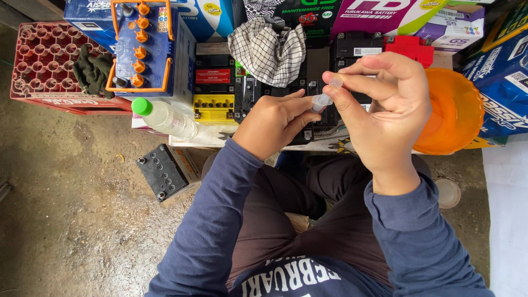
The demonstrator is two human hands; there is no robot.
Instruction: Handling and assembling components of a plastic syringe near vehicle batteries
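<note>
A small clear plastic tube [322, 100] is pinched between both hands in front of me. My left hand [273, 122] grips its lower end with thumb and fingers. My right hand [382, 113] holds its upper end, with a little translucent cap [335, 82] at the fingertips. Below the hands sit small black batteries [250, 93] on a low ledge. I wear dark blue long sleeves and sit with my knees under the hands.
A checked cloth [268, 50] lies on the batteries. A blue battery with orange caps [144, 47], a green-capped clear bottle [165, 116], a red crate [41, 63] with a glove, an orange bowl [459, 113] and coloured boxes surround them. A black battery [163, 171] lies on the concrete floor.
</note>
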